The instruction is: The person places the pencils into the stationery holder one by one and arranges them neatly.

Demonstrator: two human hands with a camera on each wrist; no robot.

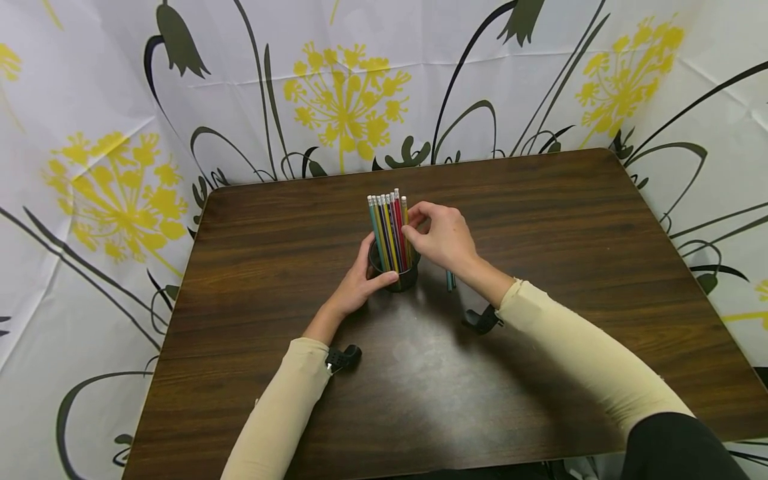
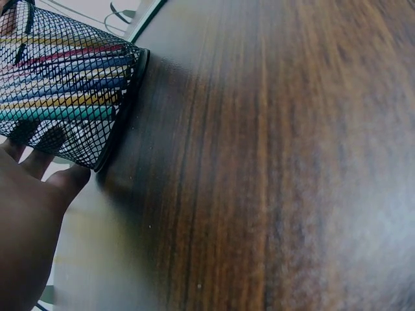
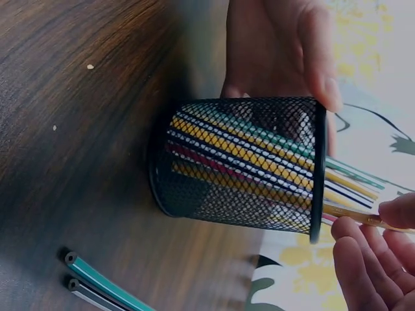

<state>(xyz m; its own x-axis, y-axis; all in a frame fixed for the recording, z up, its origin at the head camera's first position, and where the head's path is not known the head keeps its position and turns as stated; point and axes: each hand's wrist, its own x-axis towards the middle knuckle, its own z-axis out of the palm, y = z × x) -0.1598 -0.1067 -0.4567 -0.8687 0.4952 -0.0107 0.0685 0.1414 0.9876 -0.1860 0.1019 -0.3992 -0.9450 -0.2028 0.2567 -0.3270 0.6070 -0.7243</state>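
Observation:
A black mesh pencil cup (image 1: 405, 281) stands on the table, holding several pencils (image 1: 387, 230) in teal, yellow, dark blue and red, their eraser ends up. My left hand (image 1: 354, 288) grips the cup's left side, with the thumb across the front near the rim. In the left wrist view, the fingers of that hand lie against the mesh (image 2: 71, 84). Above the rim, my right hand (image 1: 445, 237) pinches a yellow pencil (image 3: 347, 213) between thumb and fingers. That pencil's lower part is inside the cup, at the right edge of the bunch.
Two more pencils, a teal one (image 3: 104, 280) and a dark one (image 3: 87, 293), lie on the table right of the cup, partly hidden under my right hand in the head view. The brown wooden table (image 1: 270, 267) meets a floral curtain (image 1: 240, 87) at its back edge.

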